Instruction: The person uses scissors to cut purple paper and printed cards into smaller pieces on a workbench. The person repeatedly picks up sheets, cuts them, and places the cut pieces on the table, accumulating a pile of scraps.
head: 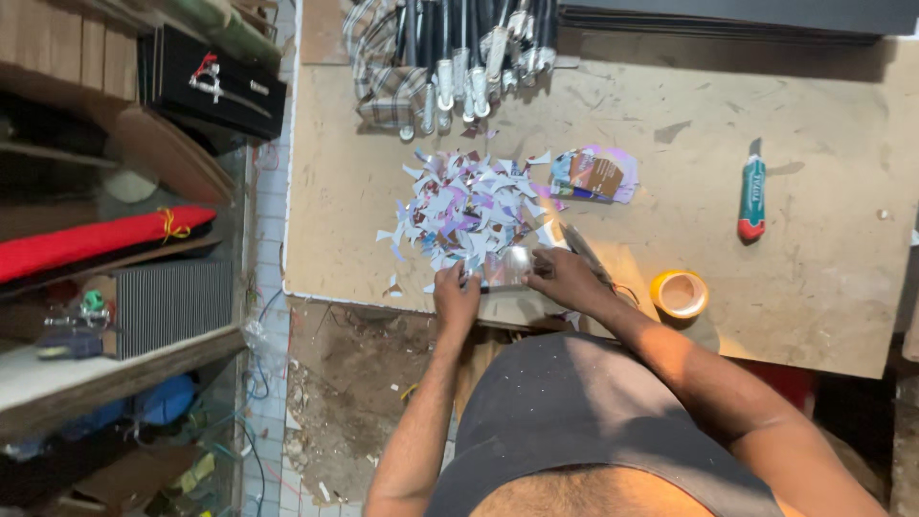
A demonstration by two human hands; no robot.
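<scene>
Working from the left, your left hand (456, 300) sits at the near edge of the plywood table (823, 287), forearm extended straight forward, fingers curled and pinched on the left end of a small shiny strip (505, 269). That strip lies just below the pile of paper scraps (471, 213). Your right hand (567, 278) grips the strip's right end, fingers closed, elbow bent outward. Right of it sits a roll of tape (679, 293); farther right lies a green-handled cutter (752, 199).
</scene>
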